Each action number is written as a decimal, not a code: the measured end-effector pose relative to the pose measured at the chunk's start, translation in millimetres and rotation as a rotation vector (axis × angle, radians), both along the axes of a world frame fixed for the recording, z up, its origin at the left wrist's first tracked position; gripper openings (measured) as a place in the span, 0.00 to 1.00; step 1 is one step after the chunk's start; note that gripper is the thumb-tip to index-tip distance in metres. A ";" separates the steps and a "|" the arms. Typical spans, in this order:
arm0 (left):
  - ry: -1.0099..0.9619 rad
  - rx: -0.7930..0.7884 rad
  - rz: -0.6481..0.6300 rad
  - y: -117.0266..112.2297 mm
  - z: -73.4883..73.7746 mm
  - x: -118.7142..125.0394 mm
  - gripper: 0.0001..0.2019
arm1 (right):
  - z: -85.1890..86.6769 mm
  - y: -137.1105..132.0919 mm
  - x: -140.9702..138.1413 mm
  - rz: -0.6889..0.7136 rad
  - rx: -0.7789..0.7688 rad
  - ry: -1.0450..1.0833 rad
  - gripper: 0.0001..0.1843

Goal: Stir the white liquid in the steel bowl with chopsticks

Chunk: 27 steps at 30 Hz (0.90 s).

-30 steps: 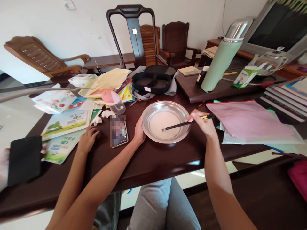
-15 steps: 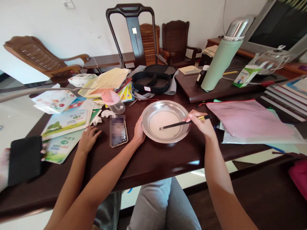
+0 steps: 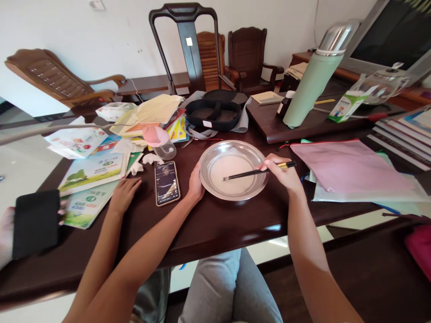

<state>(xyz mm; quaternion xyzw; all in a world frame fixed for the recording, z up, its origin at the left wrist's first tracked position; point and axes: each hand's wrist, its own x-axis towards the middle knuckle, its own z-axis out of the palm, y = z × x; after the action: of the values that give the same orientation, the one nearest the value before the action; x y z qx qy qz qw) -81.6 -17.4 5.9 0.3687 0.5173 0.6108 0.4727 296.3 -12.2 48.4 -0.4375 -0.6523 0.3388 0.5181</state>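
A shallow metal bowl (image 3: 206, 179) with a whitish, milky mixture (image 3: 232, 168) in it rests on the dark table. My left hand (image 3: 196, 183) grips the bowl's left rim, some of its fingers hidden by the wall. Pinched in my right hand (image 3: 281, 172) is a pair of black chopsticks (image 3: 245, 174) with gold-coloured ends. Their tips reach into the mixture near the bowl's middle. A lit phone (image 3: 167, 184) lies left of my left hand.
Another person's hand (image 3: 125, 194) lies beside the phone; a hand at far left holds a black device (image 3: 36, 224). Around stand a pink-lidded cup (image 3: 160, 141), black case (image 3: 213, 114), green thermos (image 3: 311, 87), pink pouch (image 3: 350, 163) and booklets (image 3: 90, 168).
My hands, the bowl and the chopsticks keep almost the same places. The phone screen shows a different, clearer picture. The fingers of the hand beside the phone have drawn slightly closer together.
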 end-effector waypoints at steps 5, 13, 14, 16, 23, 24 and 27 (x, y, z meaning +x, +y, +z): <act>0.157 -0.109 0.111 -17.7 30.2 -144.1 0.06 | -4.4 5.5 4.2 -0.145 0.046 0.009 0.34; 0.239 -0.064 0.027 -24.2 2.5 -164.3 0.05 | -1.9 1.0 5.0 -0.024 0.013 0.022 0.35; 0.244 -0.039 0.025 -27.8 -2.7 -162.8 0.05 | -2.1 1.2 2.4 0.005 0.010 -0.002 0.34; 0.256 0.011 0.033 -32.2 -12.2 -165.4 0.05 | -3.7 2.9 -0.3 0.000 0.026 -0.026 0.33; 0.308 -0.075 0.111 -4.2 -29.7 -212.8 0.12 | -4.9 3.9 11.8 -0.186 0.070 0.113 0.36; 0.266 -0.107 0.113 -0.4 -30.9 -216.6 0.15 | -4.0 2.8 11.2 -0.147 0.059 0.107 0.36; 0.150 -0.145 0.112 3.4 -31.2 -217.4 0.21 | -2.1 1.3 4.8 -0.006 0.026 0.023 0.34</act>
<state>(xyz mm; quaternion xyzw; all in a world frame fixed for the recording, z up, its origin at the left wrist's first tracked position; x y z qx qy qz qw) -299.0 -13.9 -25.3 0.3489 0.6138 0.5678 0.4232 301.0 -10.9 46.3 -0.4287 -0.6493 0.3337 0.5322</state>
